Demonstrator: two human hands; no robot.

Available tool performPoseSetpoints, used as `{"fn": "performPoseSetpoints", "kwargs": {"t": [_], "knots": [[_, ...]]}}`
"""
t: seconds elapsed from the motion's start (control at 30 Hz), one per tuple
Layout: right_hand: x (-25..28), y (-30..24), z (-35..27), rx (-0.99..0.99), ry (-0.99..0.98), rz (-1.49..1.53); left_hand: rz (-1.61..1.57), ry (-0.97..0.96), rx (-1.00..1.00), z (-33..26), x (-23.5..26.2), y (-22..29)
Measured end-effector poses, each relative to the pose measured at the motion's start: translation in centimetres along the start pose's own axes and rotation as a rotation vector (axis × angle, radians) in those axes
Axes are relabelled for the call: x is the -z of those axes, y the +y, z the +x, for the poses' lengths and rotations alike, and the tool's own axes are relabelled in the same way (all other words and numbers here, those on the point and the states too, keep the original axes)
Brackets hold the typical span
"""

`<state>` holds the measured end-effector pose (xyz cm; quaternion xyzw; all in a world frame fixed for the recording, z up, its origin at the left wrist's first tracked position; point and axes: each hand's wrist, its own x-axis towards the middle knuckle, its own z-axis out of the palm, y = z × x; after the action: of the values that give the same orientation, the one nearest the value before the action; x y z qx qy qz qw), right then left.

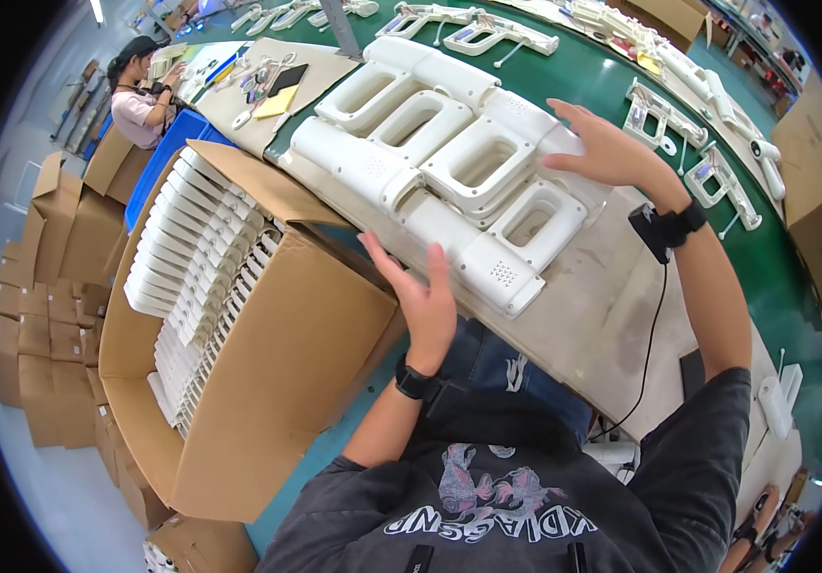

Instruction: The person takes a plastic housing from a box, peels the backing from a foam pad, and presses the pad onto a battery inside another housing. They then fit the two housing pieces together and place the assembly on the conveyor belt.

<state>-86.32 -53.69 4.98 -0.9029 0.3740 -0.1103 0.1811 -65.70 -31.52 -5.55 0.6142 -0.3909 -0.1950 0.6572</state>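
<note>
White plastic housings (363, 164), each with an oblong handle opening and a patch of small holes, lie side by side in a group on the tan worktable (631, 315). My left hand (425, 306) is raised at their near left side, fingers spread and palm empty. At their right end, my right hand (611, 148) stretches its fingers over the edge of the group; whether the fingertips touch the plastic I cannot tell. Each wrist wears a black band. To the left, an open cardboard box (277, 382) holds rows of similar white housings (177, 244).
A green conveyor belt (583, 91) runs behind the table, carrying partly built white units (654, 115). Far left, a person (134, 110) works beside a blue bin (168, 158). Cardboard boxes (48, 382) are stacked on the floor. A black cable (654, 334) hangs from my right wrist.
</note>
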Motion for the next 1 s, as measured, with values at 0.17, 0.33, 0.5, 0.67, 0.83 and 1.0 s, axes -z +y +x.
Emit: {"fn": "performPoseSetpoints", "kwargs": {"t": [0.17, 0.33, 0.5, 0.67, 0.83, 1.0], "knots": [[1.2, -1.9, -1.3, -0.059, 0.030, -0.028, 0.009, 0.109, -0.038, 4.3, 1.6, 0.7], [2.9, -1.5, -4.3, -0.022, 0.121, -0.022, 0.027, 0.018, -0.114, 2.8, 0.4, 1.1], [3.6, 5.0, -11.5, -0.193, 0.129, 0.018, 0.328, -0.231, -0.355, -4.5, 0.9, 1.4], [4.3, 12.9, -23.4, -0.694, 0.171, -0.069, 0.067, -0.589, -0.382, -8.6, -1.3, 2.2], [1.6, 19.1, -26.2, -0.529, 0.315, -0.263, -0.070, -1.085, -0.324, -11.6, -7.3, 3.8], [0.8, 23.2, -19.6, -0.712, 0.160, -0.484, 0.164, -1.103, -0.529, -16.3, -19.1, 8.6]]}}
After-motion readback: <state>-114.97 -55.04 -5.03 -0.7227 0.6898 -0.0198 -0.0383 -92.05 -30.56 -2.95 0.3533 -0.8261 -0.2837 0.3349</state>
